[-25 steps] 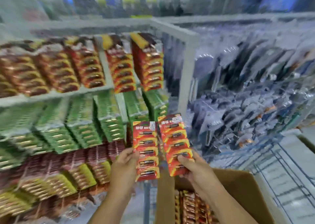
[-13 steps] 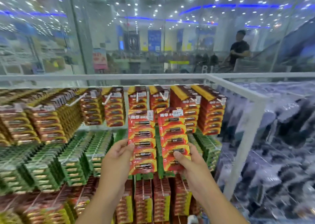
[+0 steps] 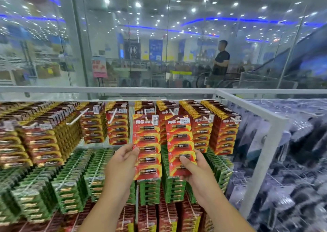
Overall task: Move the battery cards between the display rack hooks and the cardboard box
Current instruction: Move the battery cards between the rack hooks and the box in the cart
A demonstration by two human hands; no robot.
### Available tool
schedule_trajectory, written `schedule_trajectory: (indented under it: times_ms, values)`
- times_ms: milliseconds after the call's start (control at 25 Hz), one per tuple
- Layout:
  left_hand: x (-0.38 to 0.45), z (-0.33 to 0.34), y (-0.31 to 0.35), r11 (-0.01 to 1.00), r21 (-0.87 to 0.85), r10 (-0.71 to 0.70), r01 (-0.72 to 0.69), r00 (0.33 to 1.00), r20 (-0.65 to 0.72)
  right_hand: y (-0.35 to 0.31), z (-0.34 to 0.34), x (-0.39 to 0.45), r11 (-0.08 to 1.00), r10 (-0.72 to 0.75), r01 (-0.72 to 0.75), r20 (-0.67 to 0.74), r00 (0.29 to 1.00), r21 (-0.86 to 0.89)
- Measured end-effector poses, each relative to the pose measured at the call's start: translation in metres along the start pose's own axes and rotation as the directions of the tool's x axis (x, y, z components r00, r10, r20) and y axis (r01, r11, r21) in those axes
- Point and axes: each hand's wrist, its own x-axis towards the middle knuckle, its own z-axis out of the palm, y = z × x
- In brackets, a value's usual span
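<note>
My left hand pinches the left edge of a red battery card held upright. My right hand grips a second red battery card, thumb across its lower front. Both cards are raised in front of the top row of the display rack, their tops level with the white hooks that carry stacks of matching red cards. Whether either card touches a hook I cannot tell. The cardboard box is out of view.
Green battery cards fill the row below, dark red ones the row under that. A white frame post stands on the right, with dark packaged goods beyond it. Behind the rack is a glass wall; a person stands past it.
My view swung up from the cardboard box to the rack's top row. Both hands lifted the two cards higher, up to the level of the top hooks.
</note>
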Motion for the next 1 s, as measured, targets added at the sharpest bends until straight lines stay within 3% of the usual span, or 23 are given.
schedule_trajectory:
  times_ms: [640, 840, 1000]
  values:
    - [0.081, 0.021, -0.004, 0.998, 0.015, -0.057, 0.059, 0.993, -0.105, -0.003, 0.042, 0.086, 0.983, -0.002, -0.027, -0.162, 0.987, -0.179]
    - [0.116, 0.026, -0.012, 0.993, 0.109, -0.027, 0.038, 0.995, -0.100, 0.001, 0.055, 0.131, 0.985, 0.022, -0.066, -0.268, 0.963, -0.159]
    - [0.134, 0.025, -0.026, 0.981, 0.190, -0.022, 0.040, 0.995, -0.094, 0.011, 0.054, 0.153, 0.969, -0.014, -0.058, -0.285, 0.958, -0.240]
